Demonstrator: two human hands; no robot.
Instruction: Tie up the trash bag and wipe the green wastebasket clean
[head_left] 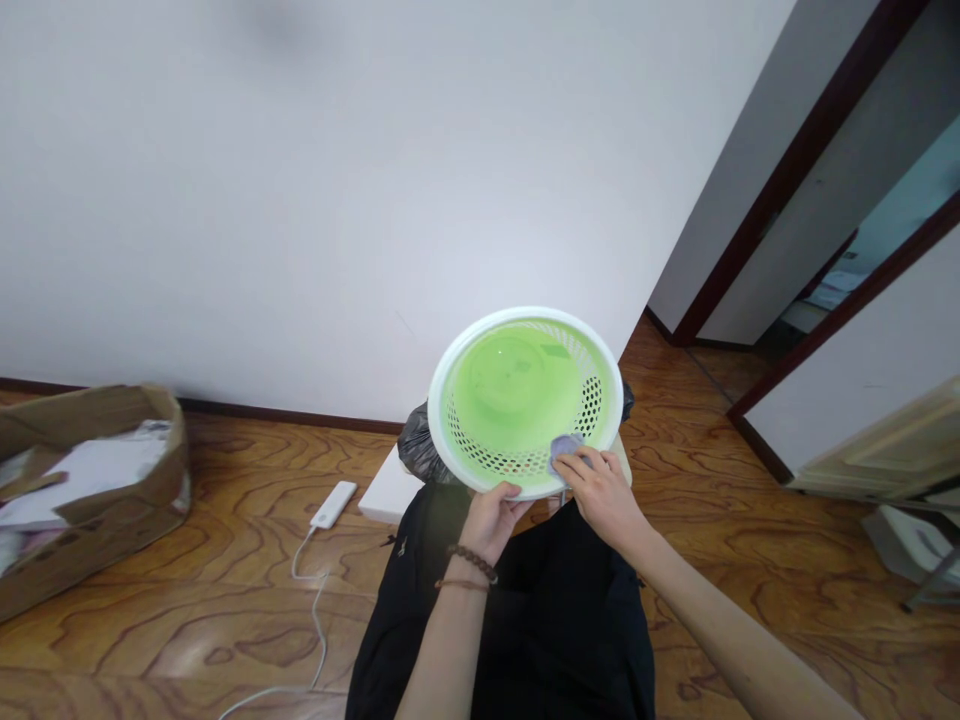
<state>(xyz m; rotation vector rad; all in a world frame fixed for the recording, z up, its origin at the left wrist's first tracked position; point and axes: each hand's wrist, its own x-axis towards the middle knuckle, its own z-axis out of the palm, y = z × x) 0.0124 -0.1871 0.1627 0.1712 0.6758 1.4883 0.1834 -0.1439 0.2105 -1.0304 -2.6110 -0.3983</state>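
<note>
A round green plastic basket (510,385) with a white rim and perforated sides is tilted up over my lap, its inside facing me. My left hand (493,522) grips the near rim, thumb over the edge and the other fingers underneath. In my right hand (600,490) is a bunched grey-purple cloth (564,450), pressed against the inner perforated wall close to the rim at the lower right. The fingers of that hand are closed around the cloth.
Behind the basket are a black plastic bag (421,447) and a white surface (388,490). A white power strip (334,505) with a cable lies on the wooden floor at left, near an open cardboard box (142,520). The white wall (337,200) stands ahead; a doorway is at right.
</note>
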